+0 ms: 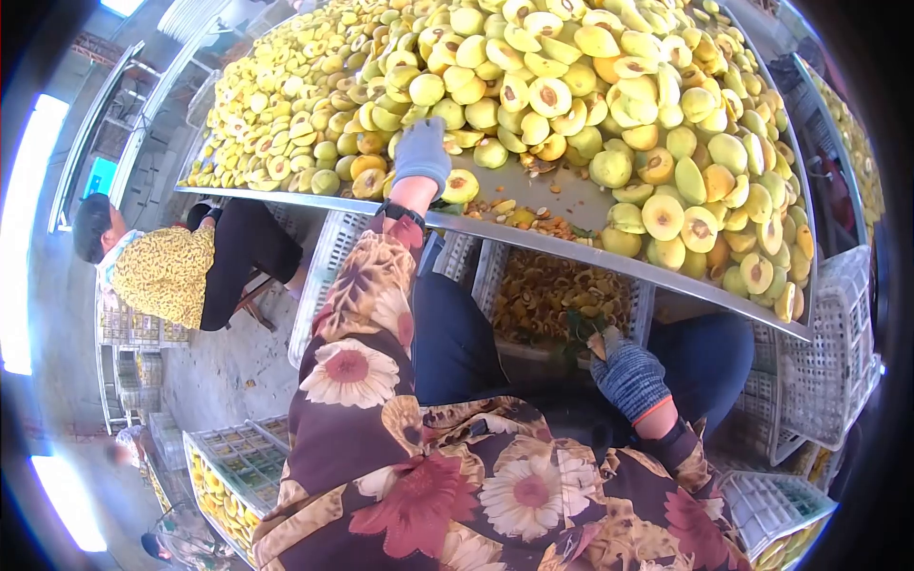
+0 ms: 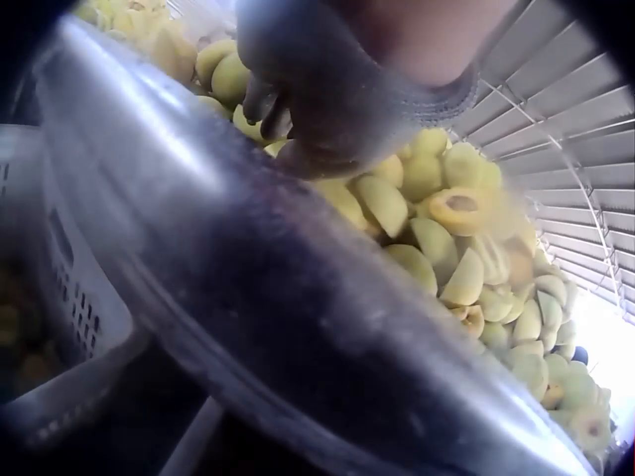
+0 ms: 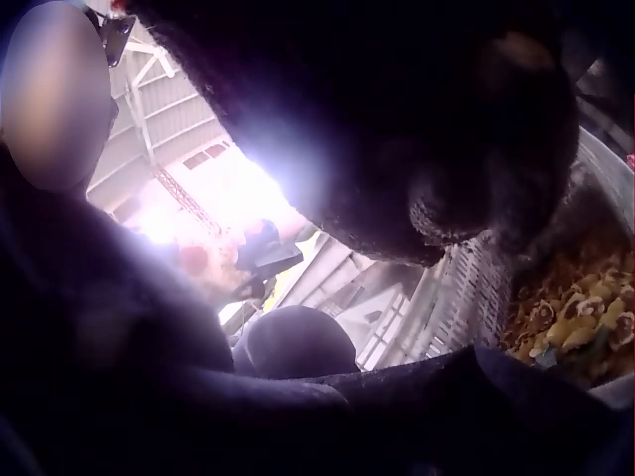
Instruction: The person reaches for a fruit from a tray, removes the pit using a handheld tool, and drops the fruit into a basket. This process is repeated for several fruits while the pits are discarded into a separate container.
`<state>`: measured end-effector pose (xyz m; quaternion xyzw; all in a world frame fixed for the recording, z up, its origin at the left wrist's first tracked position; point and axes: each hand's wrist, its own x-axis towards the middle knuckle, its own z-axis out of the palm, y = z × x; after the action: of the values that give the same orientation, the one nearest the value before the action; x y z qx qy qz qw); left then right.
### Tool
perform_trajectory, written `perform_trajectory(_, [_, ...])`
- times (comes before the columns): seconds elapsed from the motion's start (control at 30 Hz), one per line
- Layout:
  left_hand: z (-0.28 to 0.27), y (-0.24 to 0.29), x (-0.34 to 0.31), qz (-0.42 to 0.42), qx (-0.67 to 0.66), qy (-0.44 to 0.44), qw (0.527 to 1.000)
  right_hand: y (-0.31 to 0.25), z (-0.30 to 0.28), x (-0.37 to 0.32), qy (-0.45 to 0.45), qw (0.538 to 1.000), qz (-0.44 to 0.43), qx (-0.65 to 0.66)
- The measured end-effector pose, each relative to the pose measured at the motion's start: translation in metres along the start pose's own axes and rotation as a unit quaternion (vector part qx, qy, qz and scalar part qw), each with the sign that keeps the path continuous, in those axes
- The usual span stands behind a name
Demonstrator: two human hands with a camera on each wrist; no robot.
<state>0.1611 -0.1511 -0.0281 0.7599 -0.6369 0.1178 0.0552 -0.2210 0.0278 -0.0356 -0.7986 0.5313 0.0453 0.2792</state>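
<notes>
My left hand (image 1: 422,157), in a grey glove, reaches over the metal table edge to the near side of a large heap of halved yellow-green fruit (image 1: 547,95), like apricots or plums. Seen from the left wrist, the gloved fingers (image 2: 266,107) bend down against the fruit halves (image 2: 382,203); I cannot tell whether one is gripped. Low over my lap, my right hand (image 1: 632,381) in a blue-grey knit glove pinches a small bunch of green and brownish leaves (image 1: 578,329). In the right wrist view this glove (image 3: 446,213) is dark, its fingertips curled.
The metal table's raised rim (image 1: 571,251) runs across in front of me. Beneath it stands a plastic crate (image 1: 640,309) of brownish fruit pieces. More white crates (image 1: 826,352) are stacked at right, another (image 1: 233,466) at lower left. A person (image 1: 162,271) sits at left.
</notes>
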Motion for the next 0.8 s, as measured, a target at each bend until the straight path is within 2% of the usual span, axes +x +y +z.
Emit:
perform_trajectory(0.13, [0.006, -0.004, 0.000, 0.000, 0.024, -0.010, 1.000, 0.003, 0.002, 0.003, -0.012, 1.000, 0.012, -0.004])
perform_trajectory(0.27, [-0.007, 0.002, -0.018, 0.061, -0.082, -0.007, 0.995, -0.005, 0.006, 0.009, 0.002, 0.999, -0.045, -0.003])
perform_trajectory(0.33, [-0.021, 0.020, -0.025, 0.097, -0.292, -0.050, 0.950, -0.011, 0.007, 0.007, -0.010, 0.998, -0.058, -0.010])
perform_trajectory(0.37, [-0.042, 0.031, -0.029, 0.078, -0.329, -0.097, 0.936, -0.012, 0.009, 0.007, -0.022, 0.998, -0.056, -0.016])
perform_trajectory(0.4, [-0.042, 0.028, -0.026, 0.043, -0.316, -0.056, 0.946, -0.011, 0.012, 0.006, -0.034, 0.998, -0.052, -0.022])
perform_trajectory(0.47, [-0.038, 0.022, -0.010, -0.023, -0.288, 0.025, 0.957, -0.009, 0.018, 0.002, 0.000, 0.998, -0.067, -0.011])
perform_trajectory(0.5, [-0.040, 0.014, -0.005, -0.064, -0.203, 0.120, 0.970, -0.007, 0.019, 0.001, 0.015, 0.997, -0.075, -0.002])
perform_trajectory(0.53, [-0.041, 0.003, 0.005, -0.132, -0.168, 0.089, 0.973, -0.006, 0.019, 0.001, 0.031, 0.996, -0.081, 0.007])
perform_trajectory(0.6, [-0.033, -0.012, 0.017, -0.192, -0.062, 0.072, 0.977, -0.007, 0.016, 0.002, 0.016, 0.998, -0.057, -0.012])
perform_trajectory(0.7, [-0.017, -0.027, 0.028, -0.186, -0.013, 0.029, 0.982, -0.007, 0.013, 0.006, -0.005, 0.999, -0.031, -0.029])
perform_trajectory(0.8, [-0.004, -0.037, 0.030, -0.110, 0.019, 0.063, 0.992, -0.006, 0.013, 0.009, 0.006, 0.999, -0.044, -0.017])
